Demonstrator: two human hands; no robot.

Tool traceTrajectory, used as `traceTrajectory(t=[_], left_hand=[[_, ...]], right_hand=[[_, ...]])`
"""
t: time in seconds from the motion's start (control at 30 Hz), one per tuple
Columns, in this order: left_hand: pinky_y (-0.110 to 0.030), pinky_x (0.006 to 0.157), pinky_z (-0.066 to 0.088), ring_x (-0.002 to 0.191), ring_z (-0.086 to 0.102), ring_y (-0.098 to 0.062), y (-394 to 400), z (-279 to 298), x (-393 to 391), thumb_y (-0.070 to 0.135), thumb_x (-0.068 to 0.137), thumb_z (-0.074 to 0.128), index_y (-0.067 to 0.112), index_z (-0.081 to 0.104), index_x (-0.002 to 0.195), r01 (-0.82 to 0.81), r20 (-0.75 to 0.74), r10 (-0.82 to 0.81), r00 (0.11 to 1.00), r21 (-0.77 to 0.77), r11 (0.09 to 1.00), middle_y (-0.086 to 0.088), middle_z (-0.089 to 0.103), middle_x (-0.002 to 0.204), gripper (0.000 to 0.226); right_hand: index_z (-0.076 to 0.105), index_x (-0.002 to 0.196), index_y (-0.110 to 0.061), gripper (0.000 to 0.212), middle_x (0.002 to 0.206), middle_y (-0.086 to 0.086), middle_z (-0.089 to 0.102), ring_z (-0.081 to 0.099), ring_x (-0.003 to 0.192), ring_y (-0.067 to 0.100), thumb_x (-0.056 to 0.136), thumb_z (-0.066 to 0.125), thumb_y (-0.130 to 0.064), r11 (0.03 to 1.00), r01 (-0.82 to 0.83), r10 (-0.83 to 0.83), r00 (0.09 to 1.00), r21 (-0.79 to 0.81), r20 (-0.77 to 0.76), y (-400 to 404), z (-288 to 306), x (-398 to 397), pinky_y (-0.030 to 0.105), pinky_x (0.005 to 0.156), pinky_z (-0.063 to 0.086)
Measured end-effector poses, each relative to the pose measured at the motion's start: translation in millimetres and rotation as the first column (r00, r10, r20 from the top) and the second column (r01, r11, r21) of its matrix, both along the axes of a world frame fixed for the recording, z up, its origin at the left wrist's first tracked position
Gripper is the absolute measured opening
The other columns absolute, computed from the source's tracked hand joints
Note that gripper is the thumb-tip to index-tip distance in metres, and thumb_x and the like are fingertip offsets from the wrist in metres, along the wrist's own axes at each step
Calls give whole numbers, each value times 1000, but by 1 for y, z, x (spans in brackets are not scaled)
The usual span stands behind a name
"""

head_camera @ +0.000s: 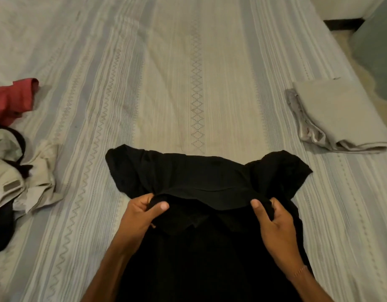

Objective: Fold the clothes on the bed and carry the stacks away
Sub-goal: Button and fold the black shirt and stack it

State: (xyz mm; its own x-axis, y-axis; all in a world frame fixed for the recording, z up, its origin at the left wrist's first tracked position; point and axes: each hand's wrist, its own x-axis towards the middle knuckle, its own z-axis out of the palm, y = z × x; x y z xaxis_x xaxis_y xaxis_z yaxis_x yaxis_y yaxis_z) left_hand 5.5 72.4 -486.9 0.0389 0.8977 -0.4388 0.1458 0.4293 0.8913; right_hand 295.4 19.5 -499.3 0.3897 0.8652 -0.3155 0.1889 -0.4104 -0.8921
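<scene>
A black short-sleeved shirt (201,177) lies on the striped bed cover (166,83), sleeves spread to both sides and its lower part running out of the bottom of the view. My left hand (142,216) pinches a fold of the black cloth near the left shoulder, thumb on top. My right hand (273,223) grips the matching fold near the right shoulder. A folded beige garment (338,114) rests on the bed at the right.
A loose pile lies at the left edge: a red garment (14,99), a cream-and-black piece (18,168) and dark cloth below it. A grey-green cushion (375,53) sits off the bed's right side at the top corner.
</scene>
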Motion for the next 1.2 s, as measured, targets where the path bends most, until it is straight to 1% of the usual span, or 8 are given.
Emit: traceTrajectory(t=[0.1,0.2,0.37,0.57,0.63,0.83,1.03,1.2], left_hand=[[-20,53,47,57,58,-11,-31,5,-13,37,63,91,19,64,60,138,-53,-140,989,-41,990,0,59,58,33],[-23,55,43,53,48,-3,-62,-23,-15,26,69,91,26,52,59,212,-346,-223,911,-69,975,9,52,55,40],[-36,86,54,109,53,-21,-86,-53,11,10,71,83,18,56,124,433,-794,-90,602,230,872,-1,52,121,60],[-35,72,53,89,60,-22,-65,-52,36,25,78,83,17,77,100,707,-868,-153,472,269,655,-2,61,101,25],[-31,72,51,82,58,-14,-55,-50,35,31,87,77,19,80,94,655,-805,-201,559,279,702,4,61,92,14],[-14,65,46,60,63,1,-31,-28,28,41,91,70,18,72,66,301,-365,-312,877,-88,950,13,66,63,34],[-27,64,49,54,53,-11,-28,-32,28,42,93,68,23,58,50,160,-286,-196,938,-146,976,4,53,52,48],[-22,57,43,55,44,-16,-26,-36,26,49,90,69,14,47,58,88,-251,-132,959,-178,980,-3,42,56,51]], right_hand=[[55,79,-9,39,67,4,60,57,60,6,78,75,-43,997,40,-40,999,-64,-5,-43,3,-7,17,55,47],[55,102,-21,36,87,-5,67,66,82,11,83,77,-41,977,7,36,980,-213,196,-76,-17,-11,25,69,53],[58,133,-15,60,135,16,53,49,126,36,79,79,-30,962,-257,224,530,-97,818,-73,-40,-28,53,98,46],[75,106,-19,30,102,-1,67,63,95,20,77,85,-19,675,-734,451,328,-77,830,-34,-57,-25,36,83,56],[75,101,-18,17,95,-3,67,63,85,17,91,68,-31,637,-770,490,373,-31,788,-24,-53,-19,32,74,57],[72,85,-17,55,78,-7,66,62,72,7,88,47,-66,695,-705,694,606,-142,389,6,-34,-5,26,71,52],[69,82,-23,36,79,0,70,67,75,16,91,60,-56,736,-638,677,706,-228,209,25,-33,-2,36,77,59],[63,77,-21,48,76,-1,64,64,76,17,105,38,-51,790,-545,609,752,-281,253,31,-37,-1,45,86,56]])
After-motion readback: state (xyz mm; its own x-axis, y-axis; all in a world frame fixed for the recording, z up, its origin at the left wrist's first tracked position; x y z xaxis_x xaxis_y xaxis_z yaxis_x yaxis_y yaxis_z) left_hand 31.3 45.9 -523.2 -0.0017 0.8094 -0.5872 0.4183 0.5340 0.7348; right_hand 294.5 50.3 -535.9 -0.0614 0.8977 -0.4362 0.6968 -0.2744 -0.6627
